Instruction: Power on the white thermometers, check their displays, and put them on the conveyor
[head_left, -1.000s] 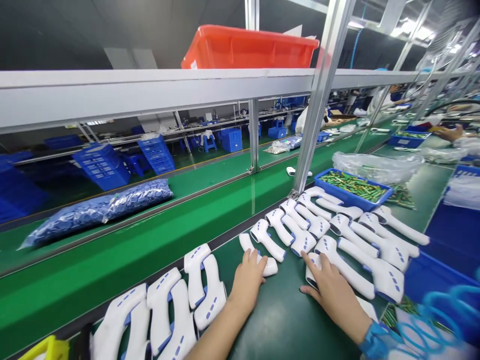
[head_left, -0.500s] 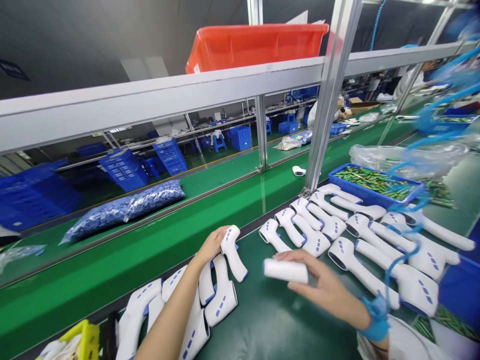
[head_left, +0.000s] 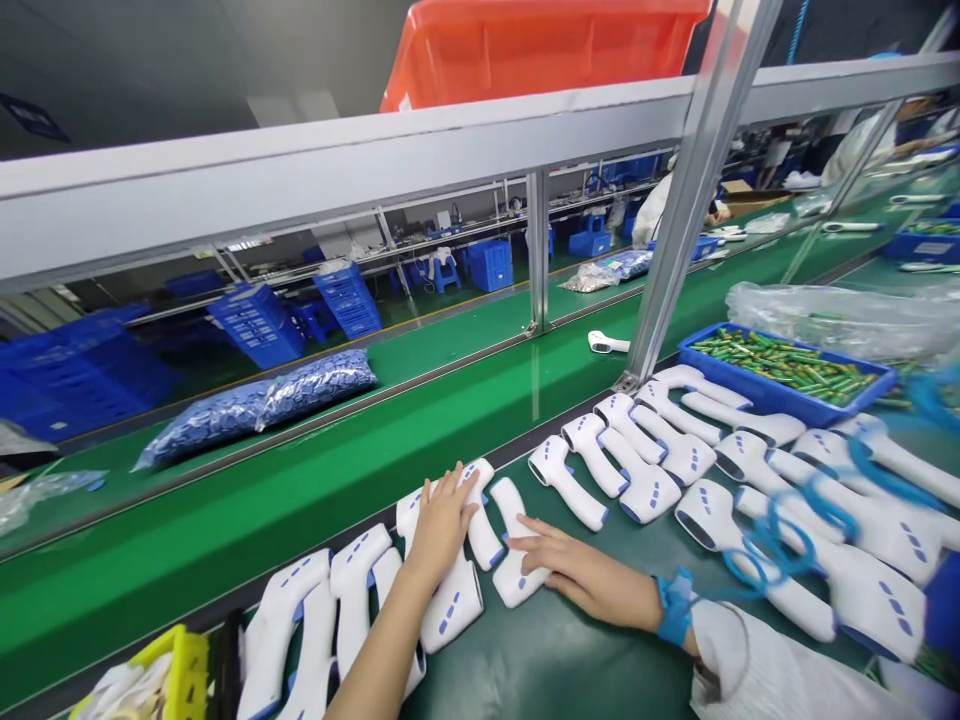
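Observation:
White pistol-shaped infrared thermometers with blue buttons lie in a row along the bench edge. My left hand point(head_left: 439, 530) reaches over this row with its fingers spread. Its fingertips touch the head of one infrared thermometer point(head_left: 484, 530); nothing is held in that hand. To the right, my right hand point(head_left: 589, 575), with a blue band at the wrist, has fingers and thumb around the wide end of another infrared thermometer point(head_left: 514, 580). That one rests on the green mat point(head_left: 540, 660), its handle pointing away from me. My left forearm partly covers several others.
More infrared thermometers point(head_left: 652, 490) lie at the right, near a blue tray point(head_left: 832, 410) of green cylindrical parts. A coiled blue cord point(head_left: 765, 560) hangs over them. A yellow basket point(head_left: 191, 670) stands front left. Beyond the bench edge runs a green belt point(head_left: 300, 490); a metal post point(head_left: 690, 200) rises beside it.
My right hand has moved left and down, bringing its infrared thermometer onto the mat beside the row. My left hand has spread its fingers over the row. The view has shifted slightly.

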